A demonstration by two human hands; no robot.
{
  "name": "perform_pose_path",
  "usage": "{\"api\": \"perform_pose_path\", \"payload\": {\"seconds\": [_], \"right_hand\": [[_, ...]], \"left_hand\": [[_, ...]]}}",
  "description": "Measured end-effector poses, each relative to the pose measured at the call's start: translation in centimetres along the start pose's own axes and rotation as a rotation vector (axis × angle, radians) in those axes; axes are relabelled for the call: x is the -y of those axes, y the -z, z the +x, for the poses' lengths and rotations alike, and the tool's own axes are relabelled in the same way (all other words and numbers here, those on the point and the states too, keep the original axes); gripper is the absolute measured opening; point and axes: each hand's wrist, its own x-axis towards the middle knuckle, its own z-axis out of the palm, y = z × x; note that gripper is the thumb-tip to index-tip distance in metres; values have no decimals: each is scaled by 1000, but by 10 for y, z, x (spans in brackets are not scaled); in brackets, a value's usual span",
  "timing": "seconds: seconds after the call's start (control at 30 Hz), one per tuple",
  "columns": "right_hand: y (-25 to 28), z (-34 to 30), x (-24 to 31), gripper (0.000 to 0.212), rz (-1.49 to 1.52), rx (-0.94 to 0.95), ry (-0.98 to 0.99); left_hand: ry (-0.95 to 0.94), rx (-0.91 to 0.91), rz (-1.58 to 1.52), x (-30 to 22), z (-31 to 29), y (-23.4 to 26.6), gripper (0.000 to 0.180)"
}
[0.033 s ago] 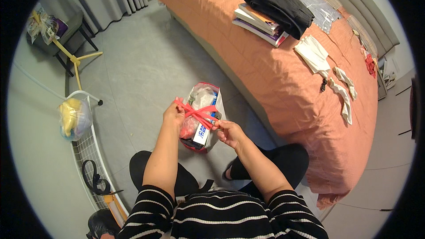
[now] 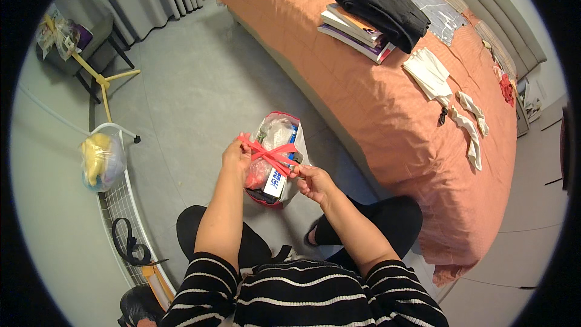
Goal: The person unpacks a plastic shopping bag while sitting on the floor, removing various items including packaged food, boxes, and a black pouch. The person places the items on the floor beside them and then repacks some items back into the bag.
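Observation:
On the floor in front of me stands an open-topped bag (image 2: pixel 301 152) with a white side and red edges. Across its top lie red straps (image 2: pixel 273 157), crossed and looped in a bow shape. My left hand (image 2: pixel 235 155) is closed in a pinch on the strap at the left. At the other side, my right hand (image 2: pixel 314 182) pinches the strap's right end. Below the straps, the bag holds clear plastic packaging (image 2: pixel 280 129), a white box (image 2: pixel 275 184) with blue print, something blue along the right edge and a reddish bundle at lower left.
To the right is a bed with an orange cover (image 2: pixel 357 115), bearing books (image 2: pixel 354 30), black folded clothing (image 2: pixel 387 15) and white cloth pieces (image 2: pixel 428 75). Along the left wall are a white wire rack (image 2: pixel 121 200), a black belt (image 2: pixel 129 245) and a yellow stand (image 2: pixel 104 82).

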Motion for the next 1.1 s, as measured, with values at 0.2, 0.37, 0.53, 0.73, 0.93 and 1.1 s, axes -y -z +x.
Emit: {"api": "perform_pose_path", "payload": {"seconds": [0.2,0.37,0.53,0.73,0.93,1.1], "right_hand": [[7,4,-8,19,227,0,40],[-38,9,38,24,-89,2,344],[-52,47,39,18,-526,-144,545],[-71,46,40,24,-704,-29,509],[-81,49,37,25,-580,-11,424],[-59,58,39,13,-755,-102,406]], "left_hand": [[10,48,53,0,-13,-7,21],[-187,443,766,9,-53,-20,14],[-542,534,1154,22,-69,-32,22],[-823,467,1378,6,-72,-33,21],[-796,470,1349,4,-65,-30,18],[-1009,373,1576,3,-57,-24,9]]}}
